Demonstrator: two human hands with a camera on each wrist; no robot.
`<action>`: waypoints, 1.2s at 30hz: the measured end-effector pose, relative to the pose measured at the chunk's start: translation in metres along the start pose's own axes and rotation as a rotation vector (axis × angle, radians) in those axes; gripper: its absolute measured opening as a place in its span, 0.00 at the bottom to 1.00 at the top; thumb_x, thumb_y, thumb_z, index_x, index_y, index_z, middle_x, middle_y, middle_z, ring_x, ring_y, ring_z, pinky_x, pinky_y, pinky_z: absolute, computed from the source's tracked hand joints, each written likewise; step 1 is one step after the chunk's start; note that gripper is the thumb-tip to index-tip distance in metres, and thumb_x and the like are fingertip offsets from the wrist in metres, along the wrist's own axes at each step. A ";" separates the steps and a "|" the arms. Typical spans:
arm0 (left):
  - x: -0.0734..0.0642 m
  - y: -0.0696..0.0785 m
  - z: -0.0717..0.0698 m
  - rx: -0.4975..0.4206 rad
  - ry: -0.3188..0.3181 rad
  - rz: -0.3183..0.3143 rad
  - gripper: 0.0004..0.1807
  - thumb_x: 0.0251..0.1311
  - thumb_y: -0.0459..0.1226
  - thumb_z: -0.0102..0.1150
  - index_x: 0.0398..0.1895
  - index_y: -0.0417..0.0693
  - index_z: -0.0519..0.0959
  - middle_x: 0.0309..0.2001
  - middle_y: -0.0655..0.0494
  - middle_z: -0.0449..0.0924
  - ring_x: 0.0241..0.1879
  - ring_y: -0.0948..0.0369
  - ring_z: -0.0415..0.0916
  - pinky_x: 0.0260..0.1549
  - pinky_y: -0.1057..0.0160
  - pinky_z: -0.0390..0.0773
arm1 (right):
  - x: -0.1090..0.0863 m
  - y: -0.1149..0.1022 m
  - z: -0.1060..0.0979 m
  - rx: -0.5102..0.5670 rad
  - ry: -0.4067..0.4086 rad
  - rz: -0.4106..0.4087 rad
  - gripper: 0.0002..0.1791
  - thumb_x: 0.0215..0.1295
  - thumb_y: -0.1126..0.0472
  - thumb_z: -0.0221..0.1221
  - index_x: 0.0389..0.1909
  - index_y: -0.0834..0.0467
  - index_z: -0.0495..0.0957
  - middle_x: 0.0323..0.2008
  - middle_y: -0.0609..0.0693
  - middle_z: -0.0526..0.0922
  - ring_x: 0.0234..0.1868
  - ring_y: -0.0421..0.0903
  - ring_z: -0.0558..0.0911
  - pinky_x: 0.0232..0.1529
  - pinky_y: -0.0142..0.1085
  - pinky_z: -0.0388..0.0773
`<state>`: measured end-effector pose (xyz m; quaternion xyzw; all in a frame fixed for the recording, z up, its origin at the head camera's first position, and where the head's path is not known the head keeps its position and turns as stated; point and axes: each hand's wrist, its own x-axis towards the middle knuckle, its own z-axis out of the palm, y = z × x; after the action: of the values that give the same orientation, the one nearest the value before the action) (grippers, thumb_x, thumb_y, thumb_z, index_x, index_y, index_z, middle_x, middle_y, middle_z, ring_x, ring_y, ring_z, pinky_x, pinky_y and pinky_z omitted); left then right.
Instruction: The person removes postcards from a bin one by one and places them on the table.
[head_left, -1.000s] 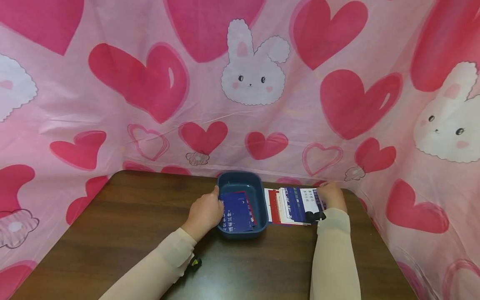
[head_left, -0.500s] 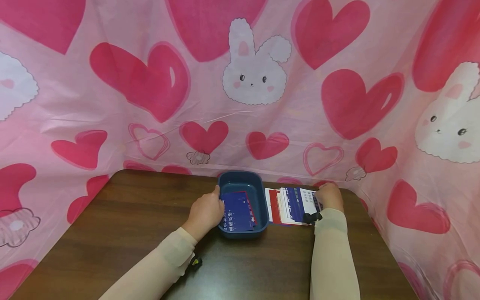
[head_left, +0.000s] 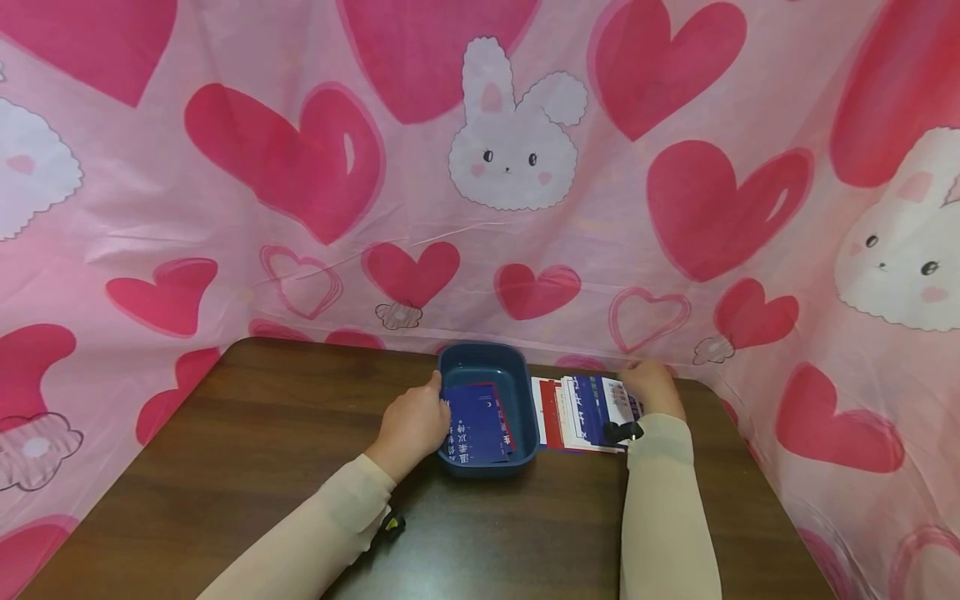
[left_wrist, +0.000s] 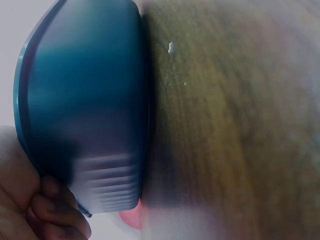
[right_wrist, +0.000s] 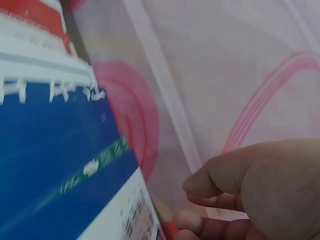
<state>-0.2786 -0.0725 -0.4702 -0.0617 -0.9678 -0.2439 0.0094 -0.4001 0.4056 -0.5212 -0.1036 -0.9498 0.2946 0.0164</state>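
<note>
A dark blue plastic bin point(head_left: 528, 408) stands on the table with blue and red printed cards point(head_left: 480, 421) lying inside it. My left hand point(head_left: 411, 423) grips its left rim; in the left wrist view the curled fingers point(left_wrist: 57, 207) rest against the ribbed outer wall. To the right of the bin lies an overlapping row of blue, white and red cards point(head_left: 588, 408). My right hand point(head_left: 652, 390) is at the far right end of that row. In the right wrist view its fingers point(right_wrist: 202, 185) are loosely bent beside the cards' edge, with nothing visible between them.
The brown wooden table point(head_left: 300, 417) has rounded far corners. A pink curtain point(head_left: 420, 208) with hearts and rabbits hangs close behind and along both sides. The bin and card row lie near the table's back edge.
My right hand has shifted slightly left and away from me over the end of the card row. The left hand and the bin have stayed in place.
</note>
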 end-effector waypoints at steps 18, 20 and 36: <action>-0.001 0.000 -0.003 -0.025 -0.018 -0.004 0.37 0.82 0.42 0.58 0.88 0.40 0.66 0.31 0.47 0.86 0.22 0.53 0.76 0.22 0.57 0.75 | -0.092 -0.161 -0.019 0.061 -0.128 -0.115 0.23 0.85 0.50 0.60 0.68 0.60 0.84 0.66 0.67 0.85 0.62 0.65 0.83 0.67 0.62 0.85; -0.001 0.000 -0.002 -0.024 -0.022 -0.005 0.37 0.82 0.42 0.58 0.89 0.40 0.66 0.30 0.47 0.85 0.22 0.53 0.76 0.22 0.57 0.74 | -0.093 -0.166 -0.016 0.063 -0.132 -0.143 0.22 0.85 0.50 0.61 0.66 0.59 0.85 0.64 0.65 0.86 0.60 0.63 0.84 0.65 0.59 0.86; 0.000 -0.001 0.000 -0.022 -0.023 -0.008 0.38 0.82 0.43 0.58 0.89 0.40 0.65 0.32 0.46 0.87 0.24 0.53 0.78 0.24 0.56 0.77 | -0.107 -0.216 0.004 0.255 -0.180 -0.279 0.18 0.82 0.54 0.65 0.61 0.61 0.89 0.47 0.60 0.92 0.42 0.51 0.91 0.50 0.41 0.91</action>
<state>-0.2791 -0.0730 -0.4707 -0.0606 -0.9653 -0.2539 -0.0034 -0.3357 0.2079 -0.3995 0.0584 -0.9076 0.4154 -0.0148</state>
